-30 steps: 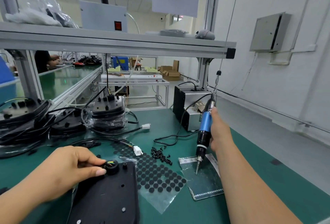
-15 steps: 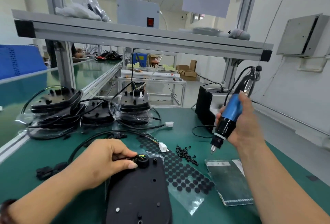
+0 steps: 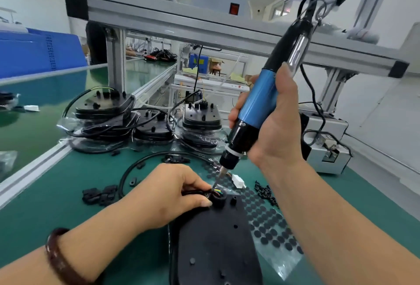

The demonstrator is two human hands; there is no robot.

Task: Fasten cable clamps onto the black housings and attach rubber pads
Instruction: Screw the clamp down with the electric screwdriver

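Evidently the left hand pinches the cable steady against the black housing. Fingers of the right hand clamp the screwdriver, aiming its bit there.

The right hand swings the screwdriver leftward over the bench. A second ago its bit stood on a clear packet at the right, and half a second ago it hung in the air near the loose screws. Now the bit reaches the cable clamp on the black housing, just beside the fingertips of the left hand. The tool leans further, its top toward the right.
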